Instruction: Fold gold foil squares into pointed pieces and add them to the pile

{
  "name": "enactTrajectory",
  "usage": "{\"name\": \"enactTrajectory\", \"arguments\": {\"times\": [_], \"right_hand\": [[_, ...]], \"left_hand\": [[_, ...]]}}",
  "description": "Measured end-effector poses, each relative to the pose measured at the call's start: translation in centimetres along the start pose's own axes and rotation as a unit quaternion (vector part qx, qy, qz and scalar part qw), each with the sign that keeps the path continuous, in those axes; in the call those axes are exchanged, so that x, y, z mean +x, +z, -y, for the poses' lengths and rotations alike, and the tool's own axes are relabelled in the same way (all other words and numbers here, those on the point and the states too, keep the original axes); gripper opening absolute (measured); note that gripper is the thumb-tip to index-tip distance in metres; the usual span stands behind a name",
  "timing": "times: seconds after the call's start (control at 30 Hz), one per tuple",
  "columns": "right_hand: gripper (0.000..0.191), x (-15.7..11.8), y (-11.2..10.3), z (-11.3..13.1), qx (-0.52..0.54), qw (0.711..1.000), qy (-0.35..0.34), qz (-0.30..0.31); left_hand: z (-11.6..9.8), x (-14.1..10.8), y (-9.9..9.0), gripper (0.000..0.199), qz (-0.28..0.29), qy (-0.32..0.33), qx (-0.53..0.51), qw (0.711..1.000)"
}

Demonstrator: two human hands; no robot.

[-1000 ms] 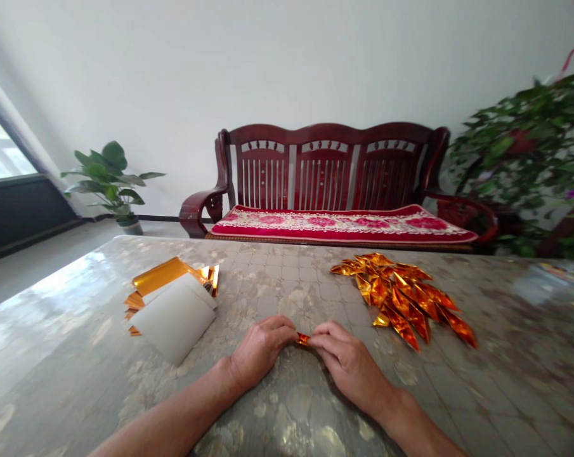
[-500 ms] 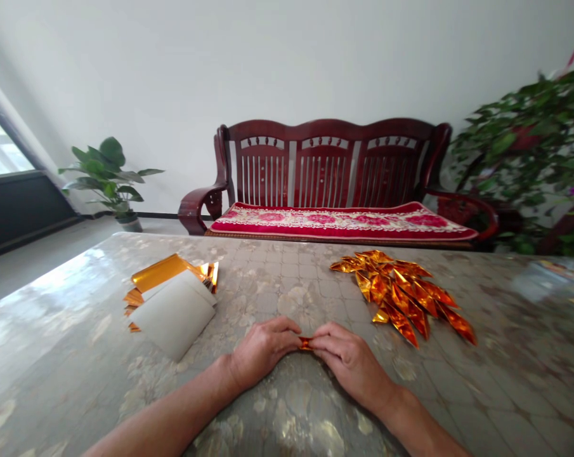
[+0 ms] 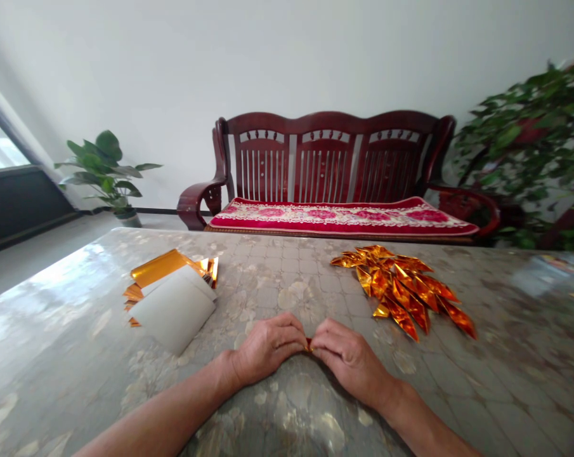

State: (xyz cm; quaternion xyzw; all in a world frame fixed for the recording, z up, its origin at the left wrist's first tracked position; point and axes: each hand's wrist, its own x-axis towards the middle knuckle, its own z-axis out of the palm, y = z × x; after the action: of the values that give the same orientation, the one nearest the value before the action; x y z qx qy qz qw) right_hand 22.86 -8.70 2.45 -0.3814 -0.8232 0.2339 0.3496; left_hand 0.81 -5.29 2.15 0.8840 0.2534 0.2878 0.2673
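Drawn closer together than a moment earlier, the left hand [image 3: 267,348] and right hand [image 3: 348,355] now almost meet, and the small gold foil piece [image 3: 309,344] between them has nearly disappeared from view. It sits at their centre, low over the bench [image 3: 63,317], with only a thin sliver of orange-gold showing. Both hands are narrowly closed around it, pinching from either side, their fingertips [image 3: 297,334] curled in. The exact fold is hidden by the fingers, so its shape cannot be told.

At about 1 o'clock from the hands lies a loose pile of folded gold foil pieces [image 3: 401,285], long pointed shapes fanned across the bench. At about 10 o'clock is a stack of gold foil sheets [image 3: 160,266], partly covered by a white-backed sheet [image 3: 172,311].

For a pinch this small, even pressure from both sides looks best, with the fingertips close to the crease so the springy foil stays put and its shiny face does not tear.

Beyond the bench, at 12 o'clock, stands a dark red wooden sofa [image 3: 325,171] with a red floral cushion [image 3: 337,217].
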Motion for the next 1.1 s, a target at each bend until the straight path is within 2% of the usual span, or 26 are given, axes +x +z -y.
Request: {"name": "enactTrajectory", "arguments": {"times": [0.13, 0.33, 0.6, 0.83, 0.9, 1.03, 1.1], "right_hand": [[0.02, -0.16, 0.1, 0.36, -0.009, 1.0, 0.01, 0.013], [0.02, -0.23, 0.17, 0.39, -0.018, 1.0, 0.016, 0.01], [0.02, -0.45, 0.37, 0.56, -0.05, 0.999, 0.007, 0.006], [0.021, -0.38, 0.35, 0.67, -0.053, 0.999, 0.006, -0.011], [0.021, -0.35, 0.32, 0.68, -0.046, 0.999, 0.012, -0.011], [0.019, -0.32, 0.29, 0.72, -0.035, 0.999, 0.026, -0.009], [0.019, -0.32, 0.31, 0.72, -0.031, 0.999, 0.027, -0.009]], "left_hand": [[-0.42, 0.06, -0.19, 0.026, 0.025, 0.007, 0.014, 1.0], [-0.24, -0.08, 0.08, 0.024, 0.01, 0.009, 0.036, 0.999], [-0.39, 0.08, 0.33, 0.026, 0.02, 0.031, 0.051, 0.998], [-0.74, 0.06, -0.01, 0.026, 0.023, 0.004, 0.018, 1.0], [-0.6, -0.03, -0.01, 0.023, 0.016, -0.004, 0.001, 1.0], [-0.25, -0.02, 0.28, 0.014, -0.049, -0.027, -0.039, 0.998], [-0.22, 0.09, 0.39, 0.012, -0.061, -0.041, -0.051, 0.996]]}}
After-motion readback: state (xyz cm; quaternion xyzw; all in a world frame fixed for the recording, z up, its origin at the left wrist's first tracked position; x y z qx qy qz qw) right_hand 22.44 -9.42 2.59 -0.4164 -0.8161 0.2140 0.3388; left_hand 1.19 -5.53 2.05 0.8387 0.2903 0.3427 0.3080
